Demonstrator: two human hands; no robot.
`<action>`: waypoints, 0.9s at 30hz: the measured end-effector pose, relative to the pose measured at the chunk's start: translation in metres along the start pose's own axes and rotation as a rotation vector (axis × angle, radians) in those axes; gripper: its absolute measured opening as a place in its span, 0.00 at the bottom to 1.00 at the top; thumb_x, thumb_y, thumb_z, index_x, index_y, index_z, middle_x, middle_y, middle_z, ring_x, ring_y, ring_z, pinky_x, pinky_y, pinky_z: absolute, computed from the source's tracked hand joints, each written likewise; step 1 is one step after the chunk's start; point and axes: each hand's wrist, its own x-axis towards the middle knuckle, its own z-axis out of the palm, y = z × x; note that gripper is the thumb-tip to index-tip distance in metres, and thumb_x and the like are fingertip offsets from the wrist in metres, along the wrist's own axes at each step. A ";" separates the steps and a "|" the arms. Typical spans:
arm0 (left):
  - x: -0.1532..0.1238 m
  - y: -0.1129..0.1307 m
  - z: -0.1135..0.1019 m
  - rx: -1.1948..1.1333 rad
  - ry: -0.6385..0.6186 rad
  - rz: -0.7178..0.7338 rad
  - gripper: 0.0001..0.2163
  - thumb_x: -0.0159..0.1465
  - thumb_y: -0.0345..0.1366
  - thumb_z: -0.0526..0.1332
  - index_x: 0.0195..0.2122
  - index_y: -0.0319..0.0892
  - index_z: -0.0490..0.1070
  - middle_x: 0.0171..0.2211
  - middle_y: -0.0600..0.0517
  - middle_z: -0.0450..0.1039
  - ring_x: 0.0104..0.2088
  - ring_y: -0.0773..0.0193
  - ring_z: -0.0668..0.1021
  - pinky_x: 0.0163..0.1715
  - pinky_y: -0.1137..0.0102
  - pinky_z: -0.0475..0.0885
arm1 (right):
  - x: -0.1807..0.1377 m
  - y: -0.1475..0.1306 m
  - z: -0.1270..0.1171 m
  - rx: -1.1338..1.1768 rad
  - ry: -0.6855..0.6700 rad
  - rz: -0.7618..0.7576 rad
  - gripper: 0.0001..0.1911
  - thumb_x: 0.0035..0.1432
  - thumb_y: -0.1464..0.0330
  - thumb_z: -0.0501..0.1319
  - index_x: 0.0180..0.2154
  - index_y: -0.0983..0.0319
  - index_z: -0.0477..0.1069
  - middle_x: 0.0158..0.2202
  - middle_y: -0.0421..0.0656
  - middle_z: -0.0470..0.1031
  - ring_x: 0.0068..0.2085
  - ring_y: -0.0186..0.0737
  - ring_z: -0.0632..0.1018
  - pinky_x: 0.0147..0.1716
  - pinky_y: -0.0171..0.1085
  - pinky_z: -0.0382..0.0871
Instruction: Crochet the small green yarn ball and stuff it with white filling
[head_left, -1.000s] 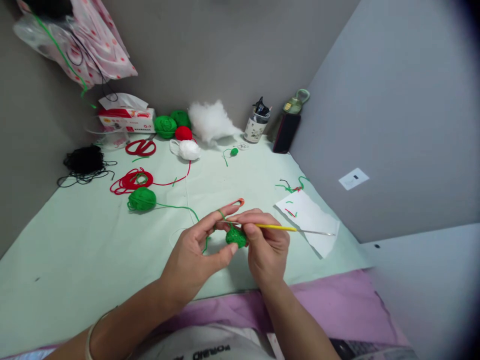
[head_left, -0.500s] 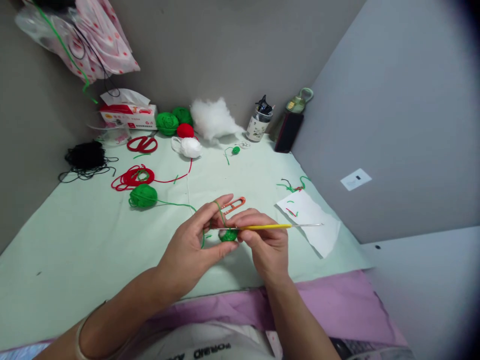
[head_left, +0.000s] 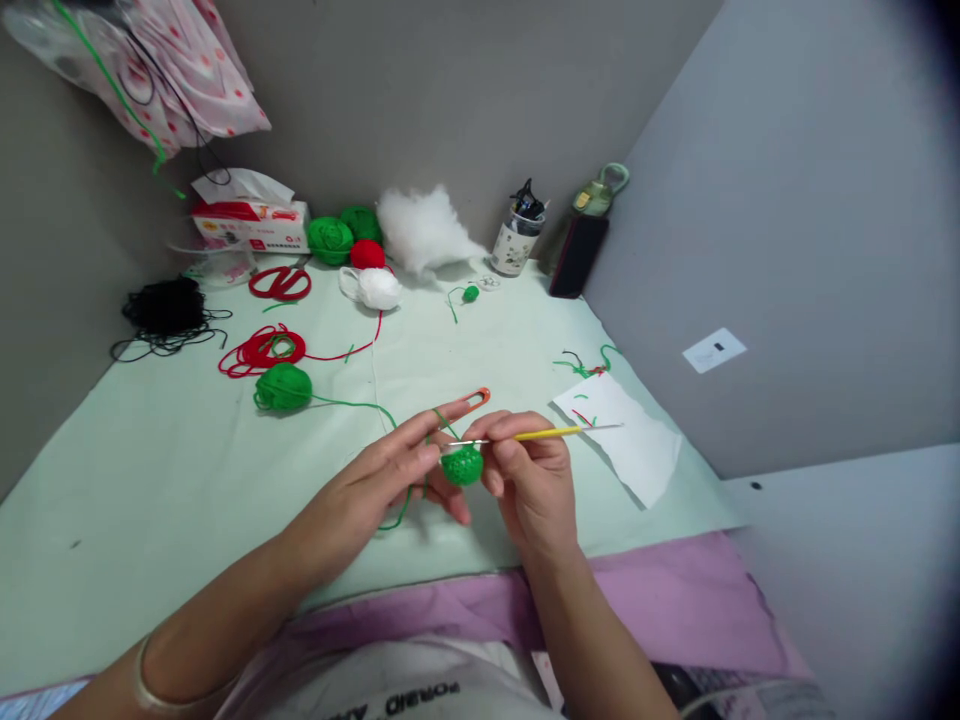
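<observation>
My left hand (head_left: 390,480) pinches a small green crocheted piece (head_left: 461,466) between thumb and fingers, with green yarn looped over its raised forefinger. My right hand (head_left: 529,470) grips a yellow-handled crochet hook (head_left: 551,433), its metal tip pointing left into the top of the piece. The green strand runs back across the pale green table cover (head_left: 150,480) to a green yarn ball (head_left: 283,387). An orange thread snip (head_left: 474,399) lies just behind my left forefinger.
Red yarn loops (head_left: 259,352), black yarn (head_left: 161,310), a white ball (head_left: 377,288), green and red balls, white stuffing (head_left: 424,230), a tissue box (head_left: 247,225), a cup (head_left: 514,245), a bottle (head_left: 581,245). White paper (head_left: 626,440) with yarn scraps lies right. Grey walls enclose the corner.
The hook has tilted and drawn back to the right a little. My left hand turned the green piece and lowered its palm toward the table.
</observation>
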 end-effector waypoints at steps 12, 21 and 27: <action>0.013 -0.009 0.007 -0.007 0.175 0.100 0.26 0.63 0.36 0.72 0.62 0.51 0.71 0.61 0.48 0.75 0.61 0.53 0.75 0.59 0.63 0.72 | 0.001 0.003 0.000 -0.125 -0.116 0.003 0.05 0.66 0.64 0.67 0.39 0.53 0.84 0.42 0.42 0.84 0.29 0.29 0.73 0.24 0.29 0.63; 0.017 -0.009 0.003 0.140 0.190 0.142 0.19 0.64 0.35 0.70 0.56 0.46 0.72 0.54 0.49 0.79 0.49 0.58 0.81 0.51 0.65 0.76 | 0.004 0.001 0.006 -0.207 -0.123 0.119 0.06 0.65 0.63 0.68 0.40 0.53 0.85 0.40 0.40 0.83 0.25 0.26 0.69 0.24 0.29 0.65; 0.015 -0.007 0.009 0.098 0.234 0.191 0.12 0.64 0.36 0.71 0.46 0.43 0.74 0.50 0.50 0.78 0.45 0.62 0.80 0.46 0.70 0.76 | 0.006 0.004 0.012 -0.099 -0.085 0.131 0.06 0.65 0.64 0.67 0.39 0.54 0.85 0.40 0.41 0.84 0.21 0.24 0.64 0.21 0.30 0.58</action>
